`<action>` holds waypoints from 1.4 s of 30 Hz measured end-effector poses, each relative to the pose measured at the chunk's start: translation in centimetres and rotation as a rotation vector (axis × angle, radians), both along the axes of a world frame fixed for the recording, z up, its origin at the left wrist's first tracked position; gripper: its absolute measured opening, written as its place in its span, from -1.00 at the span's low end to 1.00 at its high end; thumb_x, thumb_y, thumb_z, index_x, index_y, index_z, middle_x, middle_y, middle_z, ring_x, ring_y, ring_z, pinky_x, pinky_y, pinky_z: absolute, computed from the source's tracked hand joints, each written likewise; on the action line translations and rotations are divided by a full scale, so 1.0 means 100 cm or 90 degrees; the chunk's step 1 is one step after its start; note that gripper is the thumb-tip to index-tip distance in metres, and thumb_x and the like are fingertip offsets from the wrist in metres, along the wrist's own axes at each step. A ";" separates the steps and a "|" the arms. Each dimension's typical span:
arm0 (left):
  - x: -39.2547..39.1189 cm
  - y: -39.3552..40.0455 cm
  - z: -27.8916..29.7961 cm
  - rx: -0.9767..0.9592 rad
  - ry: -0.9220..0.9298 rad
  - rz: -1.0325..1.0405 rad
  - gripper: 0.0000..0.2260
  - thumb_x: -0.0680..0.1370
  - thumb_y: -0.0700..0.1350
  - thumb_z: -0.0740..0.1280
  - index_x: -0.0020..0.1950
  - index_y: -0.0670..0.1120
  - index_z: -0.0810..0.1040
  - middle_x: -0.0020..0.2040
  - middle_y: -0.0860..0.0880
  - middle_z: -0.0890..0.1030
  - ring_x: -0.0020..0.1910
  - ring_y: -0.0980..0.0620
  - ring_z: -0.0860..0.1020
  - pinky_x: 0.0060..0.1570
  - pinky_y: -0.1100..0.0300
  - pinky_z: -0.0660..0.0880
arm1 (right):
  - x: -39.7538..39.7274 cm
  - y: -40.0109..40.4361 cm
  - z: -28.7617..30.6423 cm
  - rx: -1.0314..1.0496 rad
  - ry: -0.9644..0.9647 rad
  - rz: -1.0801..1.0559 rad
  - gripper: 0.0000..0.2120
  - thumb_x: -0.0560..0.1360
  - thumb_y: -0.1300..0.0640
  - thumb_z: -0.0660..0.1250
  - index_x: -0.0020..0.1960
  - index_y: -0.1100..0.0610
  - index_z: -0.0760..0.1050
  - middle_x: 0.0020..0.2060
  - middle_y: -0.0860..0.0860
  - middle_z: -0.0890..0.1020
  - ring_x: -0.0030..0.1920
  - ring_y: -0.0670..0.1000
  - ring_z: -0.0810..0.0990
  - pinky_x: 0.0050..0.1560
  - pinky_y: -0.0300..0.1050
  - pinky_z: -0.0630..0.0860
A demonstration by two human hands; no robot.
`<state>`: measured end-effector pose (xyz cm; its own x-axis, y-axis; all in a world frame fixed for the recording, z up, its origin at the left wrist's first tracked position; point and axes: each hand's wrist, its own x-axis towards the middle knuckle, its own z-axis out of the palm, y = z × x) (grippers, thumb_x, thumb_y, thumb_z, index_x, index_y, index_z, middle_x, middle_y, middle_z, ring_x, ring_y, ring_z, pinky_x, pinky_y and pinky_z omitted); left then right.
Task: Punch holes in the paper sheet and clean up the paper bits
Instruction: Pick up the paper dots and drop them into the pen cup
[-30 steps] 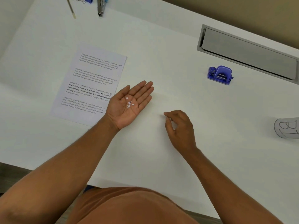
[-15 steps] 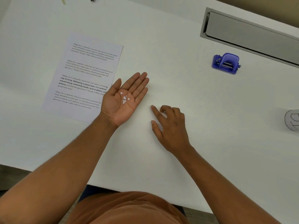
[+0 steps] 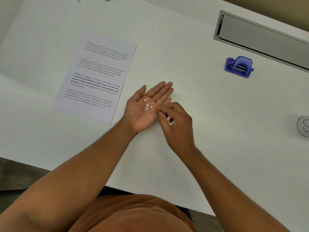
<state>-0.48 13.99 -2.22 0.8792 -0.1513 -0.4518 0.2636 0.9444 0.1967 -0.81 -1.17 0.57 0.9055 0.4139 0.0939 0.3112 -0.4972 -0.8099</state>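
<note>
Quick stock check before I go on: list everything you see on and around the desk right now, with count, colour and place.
paper sheet: one, white with printed text, flat on the desk, left of the hands.
hole punch: one, blue-purple, far right of the desk, near the cable tray.
paper bits: several, white, in the left palm.
cable tray: one, grey, set into the desk's far right.
desk: one, white.
labelled object: one, grey-white, cut off at the right edge; cannot identify.
left hand: palm up, flat.
right hand: fingertips pinched over the left palm; any bit there is too small to see.
</note>
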 end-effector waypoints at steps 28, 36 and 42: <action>-0.027 0.056 0.016 -0.001 -0.015 0.065 -0.50 0.79 0.02 0.01 0.61 -0.26 0.35 0.64 -0.24 0.35 0.63 -0.20 0.33 0.62 -0.11 0.26 | -0.027 -0.029 0.018 0.262 0.345 -0.347 -0.88 0.55 0.22 0.46 -0.01 0.02 0.73 -0.12 0.04 0.77 -0.15 0.07 0.76 -0.10 -0.09 0.68; -0.012 -0.005 0.040 -0.029 -0.010 -0.066 -0.51 0.78 0.01 0.04 0.59 -0.26 0.38 0.62 -0.24 0.39 0.61 -0.20 0.37 0.63 -0.09 0.24 | -0.034 -0.032 0.046 0.463 0.416 -0.446 -0.91 0.53 0.25 0.51 0.02 0.14 0.74 -0.09 0.17 0.77 -0.08 0.13 0.77 0.00 -0.10 0.69; 0.025 -0.109 0.072 -0.035 -0.027 -0.115 -0.51 0.77 0.00 0.07 0.56 -0.28 0.42 0.58 -0.26 0.44 0.57 -0.22 0.42 0.60 -0.08 0.28 | -0.018 -0.098 0.071 0.530 0.352 -0.470 -0.87 0.61 0.28 0.40 0.09 0.20 0.71 -0.05 0.17 0.77 0.05 0.14 0.77 0.06 -0.10 0.69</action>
<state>2.03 3.14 4.93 0.8535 -0.3324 -0.4012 0.4228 0.8919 0.1606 -2.62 -10.93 7.70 0.8982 -0.2132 -0.3843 -0.3079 0.3189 -0.8964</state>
